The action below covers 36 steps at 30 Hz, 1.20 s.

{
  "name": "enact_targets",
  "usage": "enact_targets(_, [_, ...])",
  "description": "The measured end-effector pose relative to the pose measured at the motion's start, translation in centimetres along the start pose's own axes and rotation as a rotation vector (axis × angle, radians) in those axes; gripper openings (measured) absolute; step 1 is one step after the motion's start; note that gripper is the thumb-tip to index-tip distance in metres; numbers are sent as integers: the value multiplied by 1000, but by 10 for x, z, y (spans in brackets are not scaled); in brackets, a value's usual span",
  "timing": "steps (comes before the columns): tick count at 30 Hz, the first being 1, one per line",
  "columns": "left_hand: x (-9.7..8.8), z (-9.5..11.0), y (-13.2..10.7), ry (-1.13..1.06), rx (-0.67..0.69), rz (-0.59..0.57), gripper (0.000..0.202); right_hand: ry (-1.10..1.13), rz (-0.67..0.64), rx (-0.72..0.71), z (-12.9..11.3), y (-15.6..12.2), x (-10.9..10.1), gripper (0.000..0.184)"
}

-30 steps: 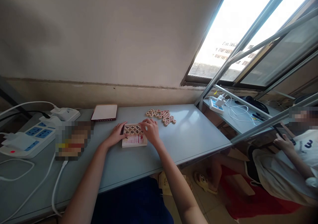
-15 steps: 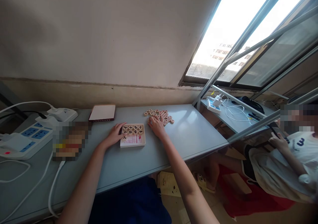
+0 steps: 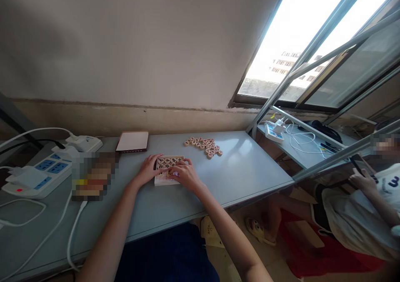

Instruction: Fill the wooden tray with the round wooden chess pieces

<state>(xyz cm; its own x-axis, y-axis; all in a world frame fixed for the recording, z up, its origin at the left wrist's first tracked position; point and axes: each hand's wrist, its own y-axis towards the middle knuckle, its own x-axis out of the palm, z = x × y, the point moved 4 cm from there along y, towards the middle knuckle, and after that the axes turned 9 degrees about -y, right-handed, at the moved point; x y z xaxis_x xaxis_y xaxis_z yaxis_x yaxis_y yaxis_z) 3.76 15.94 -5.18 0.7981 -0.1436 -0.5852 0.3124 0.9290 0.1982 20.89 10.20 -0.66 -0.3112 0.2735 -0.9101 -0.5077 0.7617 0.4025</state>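
Note:
A shallow white box (image 3: 160, 182) lies on the grey desk before me, with rows of round wooden xiangqi pieces (image 3: 166, 165) inside, marked in dark characters. My left hand (image 3: 148, 169) grips the box's left side, its thumb over the rim. Over the box's right half is my right hand (image 3: 187, 175), its fingers pinched low on a xiangqi piece that they mostly cover. Farther back to the right, a loose cluster of xiangqi pieces (image 3: 208, 145) is spread on the desk, several with reddish markings.
A box lid (image 3: 134, 141) with a pale top sits near the wall. Power strips (image 3: 46, 169) with white cables and a blurred-out item (image 3: 95, 177) occupy the left. Metal frame bars (image 3: 275, 100) rise at the right, where a seated person (image 3: 353, 202) holds a phone.
My right hand has moved left from the loose cluster to the box. My left hand stays at the box's left side. The view has shifted slightly.

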Motion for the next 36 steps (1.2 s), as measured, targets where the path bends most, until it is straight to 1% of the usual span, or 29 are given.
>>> enact_targets(7, [0,-3,1,-17,18,18,62,-56,-14,-71,-4,3,1,14])
enact_targets(10, [1,-3,1,-19,8,17,62,-86,-14,-37,-5,1,-1,13])
enact_targets(15, [0,2,1,-20,-14,16,60,-126,-43,104,-3,-1,-3,14])
enact_targets(18, [-1,3,1,-16,-17,11,58,-107,-67,83,-5,0,-3,6])
enact_targets(22, [0,4,0,-3,-21,-6,61,-81,-65,62,-11,1,-3,9])
enact_targets(24, [0,4,0,12,-27,-9,65,-56,-70,60,-9,2,-3,11])
enact_targets(26, [0,5,0,20,-30,-8,67,-27,-77,58,-1,5,-4,14])
enact_targets(27, [0,5,0,21,-32,-9,67,-24,-69,77,7,8,-4,16])
enact_targets(28, [0,4,0,21,-33,-13,67,-33,-47,116,19,12,-5,17])
enact_targets(31, [1,3,1,19,-27,-29,66,-142,55,303,62,26,-5,26])
enact_targets(32, [1,3,1,21,-23,-30,65,-186,61,334,75,30,-3,30])
enact_targets(34, [1,1,1,28,-19,-15,65,-256,31,326,93,36,5,34])
enact_targets(36, [1,-1,1,33,-20,3,64,-287,5,279,101,37,14,33])
